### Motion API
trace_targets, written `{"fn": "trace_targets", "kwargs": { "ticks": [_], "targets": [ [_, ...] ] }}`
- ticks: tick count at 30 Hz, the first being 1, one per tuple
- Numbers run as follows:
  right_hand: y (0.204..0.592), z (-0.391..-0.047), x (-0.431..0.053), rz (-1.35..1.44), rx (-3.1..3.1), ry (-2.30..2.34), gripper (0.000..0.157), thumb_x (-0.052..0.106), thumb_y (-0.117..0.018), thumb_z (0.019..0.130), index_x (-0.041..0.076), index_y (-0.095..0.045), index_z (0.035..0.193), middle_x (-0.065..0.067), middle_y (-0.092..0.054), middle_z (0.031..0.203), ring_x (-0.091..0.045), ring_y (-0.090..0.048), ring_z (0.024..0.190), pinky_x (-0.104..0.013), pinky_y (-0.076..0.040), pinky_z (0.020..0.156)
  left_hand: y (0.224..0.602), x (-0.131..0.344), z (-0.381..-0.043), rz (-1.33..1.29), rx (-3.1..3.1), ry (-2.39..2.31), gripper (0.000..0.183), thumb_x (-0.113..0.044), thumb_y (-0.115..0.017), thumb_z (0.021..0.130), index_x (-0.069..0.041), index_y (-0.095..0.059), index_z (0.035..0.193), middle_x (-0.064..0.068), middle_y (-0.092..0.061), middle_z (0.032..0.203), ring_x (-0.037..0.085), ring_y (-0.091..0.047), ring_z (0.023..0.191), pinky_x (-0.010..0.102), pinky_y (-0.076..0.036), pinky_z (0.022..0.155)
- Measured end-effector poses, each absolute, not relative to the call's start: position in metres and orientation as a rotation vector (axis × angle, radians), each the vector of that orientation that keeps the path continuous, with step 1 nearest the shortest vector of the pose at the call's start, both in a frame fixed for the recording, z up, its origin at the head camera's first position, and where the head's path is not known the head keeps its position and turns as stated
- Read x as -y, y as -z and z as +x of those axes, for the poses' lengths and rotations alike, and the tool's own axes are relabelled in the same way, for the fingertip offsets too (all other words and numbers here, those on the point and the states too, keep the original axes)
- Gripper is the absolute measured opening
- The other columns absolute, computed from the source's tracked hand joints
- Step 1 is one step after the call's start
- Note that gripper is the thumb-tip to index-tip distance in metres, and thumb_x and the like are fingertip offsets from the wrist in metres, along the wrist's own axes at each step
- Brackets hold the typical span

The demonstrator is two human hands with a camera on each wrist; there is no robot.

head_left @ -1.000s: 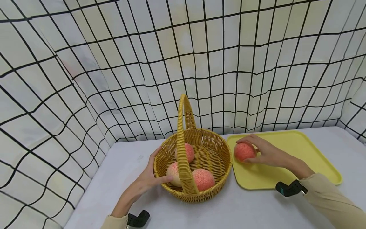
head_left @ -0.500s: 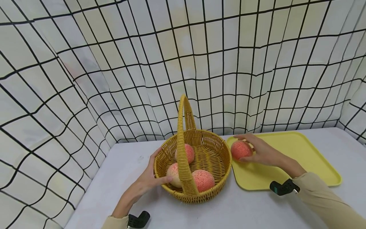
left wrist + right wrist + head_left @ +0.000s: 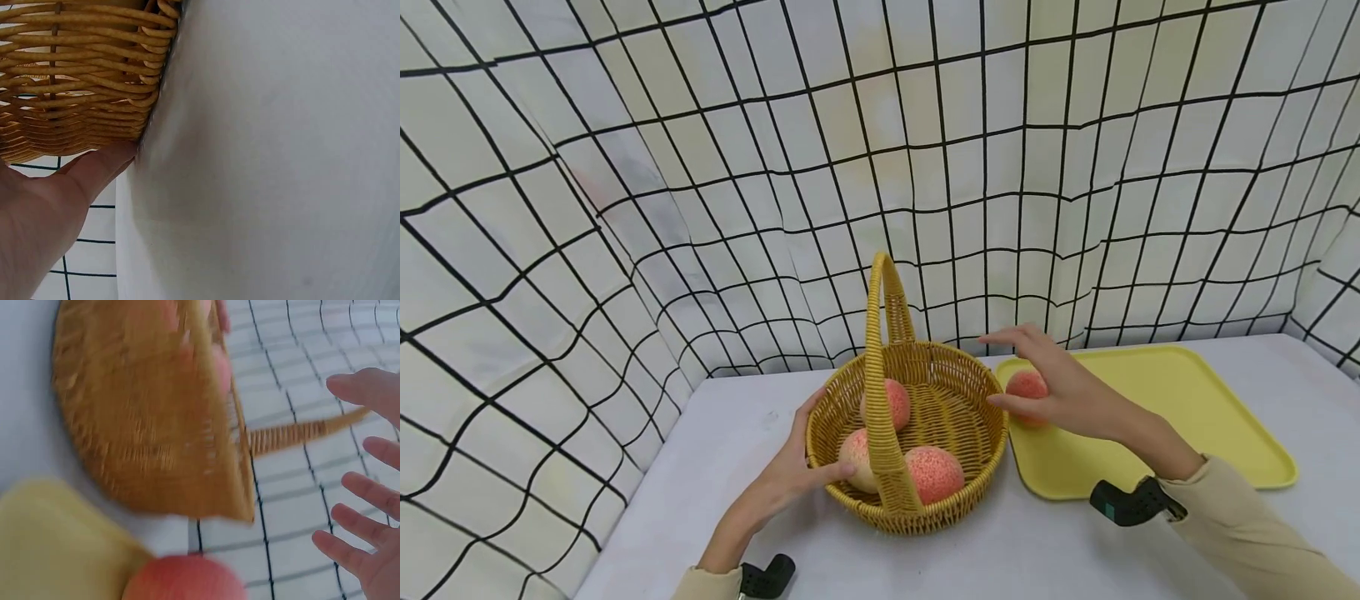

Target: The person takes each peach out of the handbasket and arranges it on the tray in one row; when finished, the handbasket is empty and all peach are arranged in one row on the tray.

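A: What is held by the left hand (image 3: 793,467)?

B: The wicker basket (image 3: 981,392) is grasped at its rim, with the thumb laid over the edge beside the pale peach (image 3: 854,454); whether that fruit is touched cannot be told.

A: And the right hand (image 3: 1067,387)?

B: It is released: its fingers are spread apart in the right wrist view, and it is poised near the basket's opposite rim.

A: Where is the loose peach (image 3: 1026,384) to be found?

B: On the yellow tray (image 3: 1187,408), at the end nearest the basket, partly covered from the head view by the right hand.

A: What else is contained in the basket?

B: Besides the pale one, a rear peach (image 3: 898,403) and a front peach (image 3: 936,475) are seen, the arched handle (image 3: 880,417) being crossed over them. Basket and tray are set side by side on the white tabletop (image 3: 992,550).
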State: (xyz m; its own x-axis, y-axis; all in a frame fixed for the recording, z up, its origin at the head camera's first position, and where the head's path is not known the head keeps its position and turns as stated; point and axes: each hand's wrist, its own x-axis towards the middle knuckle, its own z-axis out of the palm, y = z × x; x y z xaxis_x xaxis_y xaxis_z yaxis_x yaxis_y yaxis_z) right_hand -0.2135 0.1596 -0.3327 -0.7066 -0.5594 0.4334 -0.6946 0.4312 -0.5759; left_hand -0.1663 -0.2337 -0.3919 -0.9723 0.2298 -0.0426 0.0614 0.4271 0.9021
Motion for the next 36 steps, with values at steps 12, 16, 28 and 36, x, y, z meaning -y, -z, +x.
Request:
{"fn": "trace_targets", "kwargs": {
  "ticks": [12, 16, 28, 36],
  "targets": [
    [0.332, -0.194, -0.096, 1.532, 2.510, -1.268, 0.046, 0.025, -0.080, 0.095, 0.017, -0.064, 0.138, 0.001, -0.058, 0.136, -0.019, -0.052, 0.130, -0.046, -0.048, 0.108, 0.394, 0.231, -0.166, 0.276, -2.563, -1.552, 0.111, -0.040, -0.083, 0.087, -0.027, -0.007, 0.167, 0.019, -0.015, 0.172, 0.044, -0.027, 0.154, 0.064, -0.025, 0.120],
    [0.340, -0.198, -0.083, 1.686, 2.590, -1.242, 0.042, 0.023, -0.081, 0.094, 0.014, -0.068, 0.132, 0.000, -0.061, 0.131, -0.020, -0.055, 0.126, -0.045, -0.048, 0.108, 0.395, 0.232, -0.167, 0.289, -2.561, -1.554, 0.110, -0.039, -0.082, 0.088, -0.026, -0.007, 0.167, 0.019, -0.012, 0.172, 0.045, -0.024, 0.155, 0.065, -0.021, 0.121],
    [0.350, -0.208, -0.071, 1.815, 2.762, -0.983, 0.046, 0.024, -0.082, 0.093, 0.012, -0.067, 0.134, -0.001, -0.064, 0.134, -0.014, -0.056, 0.127, -0.036, -0.044, 0.111, 0.392, 0.234, -0.168, 0.295, -2.556, -1.549, 0.112, -0.040, -0.082, 0.088, -0.025, -0.005, 0.167, 0.021, -0.012, 0.172, 0.045, -0.024, 0.155, 0.060, -0.028, 0.120],
    [0.356, -0.210, -0.070, 1.790, 2.736, -1.050, 0.045, 0.022, -0.084, 0.089, 0.012, -0.068, 0.130, 0.002, -0.067, 0.130, -0.010, -0.058, 0.122, -0.031, -0.049, 0.105, 0.393, 0.233, -0.165, 0.271, -2.555, -1.557, 0.111, -0.040, -0.082, 0.088, -0.025, -0.006, 0.167, 0.021, -0.012, 0.172, 0.046, -0.025, 0.154, 0.063, -0.025, 0.120]
  ]
}}
